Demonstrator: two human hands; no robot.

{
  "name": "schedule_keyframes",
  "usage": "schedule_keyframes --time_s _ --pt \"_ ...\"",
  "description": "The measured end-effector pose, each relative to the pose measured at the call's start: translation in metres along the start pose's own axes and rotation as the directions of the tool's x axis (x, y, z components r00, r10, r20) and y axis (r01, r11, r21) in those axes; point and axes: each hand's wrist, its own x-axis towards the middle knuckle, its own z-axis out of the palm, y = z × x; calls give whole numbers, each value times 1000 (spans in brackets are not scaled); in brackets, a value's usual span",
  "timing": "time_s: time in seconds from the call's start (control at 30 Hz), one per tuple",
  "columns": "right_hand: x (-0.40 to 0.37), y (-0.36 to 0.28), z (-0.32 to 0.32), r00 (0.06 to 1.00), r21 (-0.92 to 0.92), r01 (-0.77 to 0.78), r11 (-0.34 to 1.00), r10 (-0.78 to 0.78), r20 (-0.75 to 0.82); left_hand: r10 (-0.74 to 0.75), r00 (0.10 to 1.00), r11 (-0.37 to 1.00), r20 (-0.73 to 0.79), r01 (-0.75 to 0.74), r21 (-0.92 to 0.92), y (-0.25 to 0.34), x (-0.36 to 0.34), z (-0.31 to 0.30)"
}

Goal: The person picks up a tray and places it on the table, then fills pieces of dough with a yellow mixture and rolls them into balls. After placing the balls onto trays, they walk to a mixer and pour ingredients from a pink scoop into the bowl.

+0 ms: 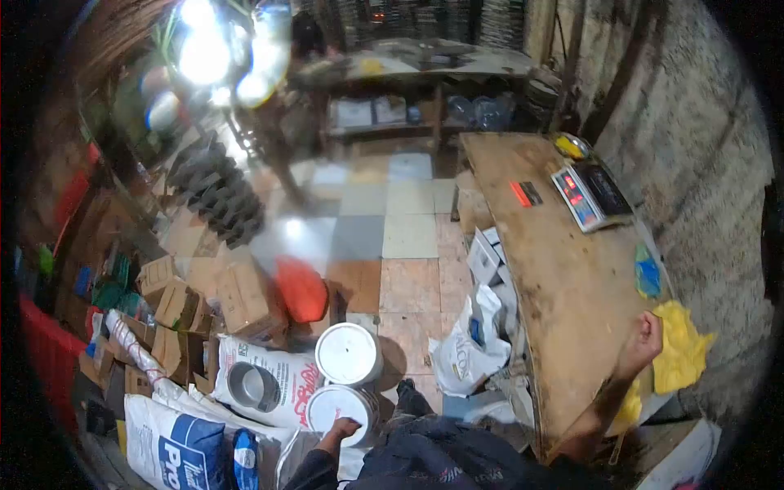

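Note:
My left hand (346, 427) hangs low over a white bucket (331, 408) with a round lid, its fingers curled together and nothing showing in them. On the right, my right hand (646, 336) is closed in a fist above the wooden tabletop (563, 327). It overlaps the left edge of a crumpled yellow plastic sheet or bag (682, 347); what the fist holds, if anything, is hidden. A second lidded white bucket (349, 353) stands just beyond the first. Further up the tabletop lies a small blue and yellow packet (648, 271).
A digital scale (584, 200) with red digits and an orange-black box (526, 193) sit on the tabletop. Printed sacks (175, 445), a metal pot (254, 386) and cardboard boxes (245, 294) crowd the left. A red stool (300, 290) and a white bag (469, 347) flank the tiled floor.

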Motion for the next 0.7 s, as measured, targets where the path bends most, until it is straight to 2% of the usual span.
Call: schedule_keyframes --time_s 0.03,0.07,0.1,0.13,0.2,0.23,0.27,0.3,0.33,0.37,0.4,0.43,0.47,0.5,0.53,0.57,0.6,0.63,0.67,0.7 --pt "6 8 5 1000 4 15 1000 -15 15 -116 987 987 112 127 -98 -20 -11 -9" --pt "18 16 17 999 52 -49 997 50 -14 -231 953 952 195 263 -154 -56 7 4" --pt "32 17 41 992 109 -112 988 117 -43 -342 899 897 274 399 -189 -60 9 -16" --pt "42 9 63 994 122 -100 987 106 -38 -306 929 845 209 366 -389 -66 5 -26" --pt "55 -4 103 989 110 -141 984 144 -16 -228 971 649 75 209 -732 -61 -18 -60" --pt "59 -6 127 990 120 -134 984 137 -18 -227 972 646 65 200 -737 -47 15 -80" --pt "61 -5 150 994 68 -103 992 101 31 -312 896 534 315 440 -722 -37 62 -97" --pt "64 -5 172 994 16 -70 997 68 82 -358 754 402 550 656 -638 -29 111 -117" --pt "66 -7 196 994 -20 -69 997 71 85 -221 909 796 353 378 -473 -36 188 -97" --pt "69 -7 218 994 -13 -68 998 69 84 -66 990 991 128 80 -107 -9 226 -121" --pt "74 -5 241 995 -81 5 997 4 103 -273 903 941 331 322 -104 11 254 -160" --pt "78 -1 263 991 -145 76 986 -58 123 -147 980 971 134 169 -172 51 262 -208" --pt "84 5 283 992 -134 68 989 -53 114 -75 996 940 -57 52 -337 55 305 -212" --pt "91 14 302 993 -132 21 991 -5 120 -96 992 936 -83 61 -345 77 331 -241" --pt "98 25 324 992 -127 -29 991 45 121 -106 990 881 -97 48 -470 93 358 -263" --pt "103 40 348 993 -112 -43 993 54 103 12 989 875 -148 -82 -477 112 370 -298" --pt "110 58 371 995 -70 8 998 -1 101 178 959 928 -219 -238 -288 81 441 -275" --pt "122 77 398 994 -20 68 997 -67 82 151 950 911 -275 -242 -335 99 440 -306" --pt "123 115 431 995 127 -92 988 87 45 155 951 924 -269 -236 -301 118 431 -344" --pt "135 121 462 995 135 -94 986 91 26 128 970 908 -205 -198 -370 118 443 -352"
